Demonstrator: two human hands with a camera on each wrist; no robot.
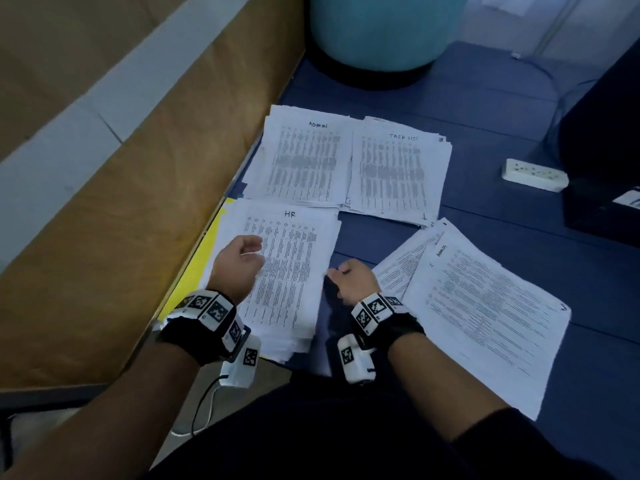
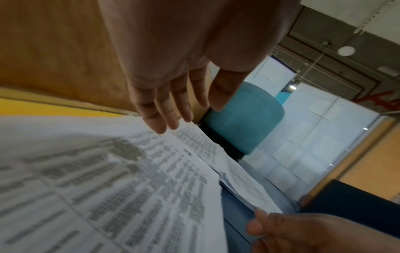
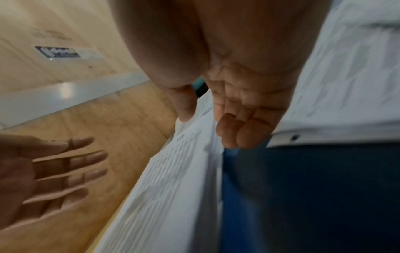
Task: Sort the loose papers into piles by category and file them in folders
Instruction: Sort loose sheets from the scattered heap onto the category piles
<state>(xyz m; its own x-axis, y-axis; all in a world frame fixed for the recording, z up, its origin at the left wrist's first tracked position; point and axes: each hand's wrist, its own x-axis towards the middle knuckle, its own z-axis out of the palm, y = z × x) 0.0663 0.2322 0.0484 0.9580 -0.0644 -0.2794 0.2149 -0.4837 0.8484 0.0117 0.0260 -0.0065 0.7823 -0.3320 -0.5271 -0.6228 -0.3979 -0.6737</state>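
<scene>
You sit at a dark blue floor surface (image 1: 485,98) that runs along a wood-panelled wall (image 1: 104,237) with a pale grey band across it. Four paper piles lie on the blue. The pile headed HR (image 1: 294,271) is nearest you, on top of a yellow folder (image 1: 207,251) whose edge shows along the wall side. Beyond it the pile headed ADMIN (image 1: 304,157) and the pile marked TASK LIST (image 1: 398,171) lie side by side, their edges overlapping. A looser spread of sheets (image 1: 485,306) lies to your right, fanned at an angle.

Your left hand (image 1: 239,261) hovers over the HR pile with straight, spread fingers (image 2: 164,109), gripping nothing. Your right hand (image 1: 353,278) is at the right edge of the HR pile, thumb on top and curled fingers (image 3: 236,135) beneath, pinching the sheets there.

A teal round stool (image 1: 381,29) on a black base stands at the far end of the floor. A white power strip (image 1: 535,174) lies to the right, near a dark cabinet (image 1: 606,133). The left wrist view shows frosted glass panels (image 2: 324,137) and a bare concrete ceiling with round lamps (image 2: 346,50).
</scene>
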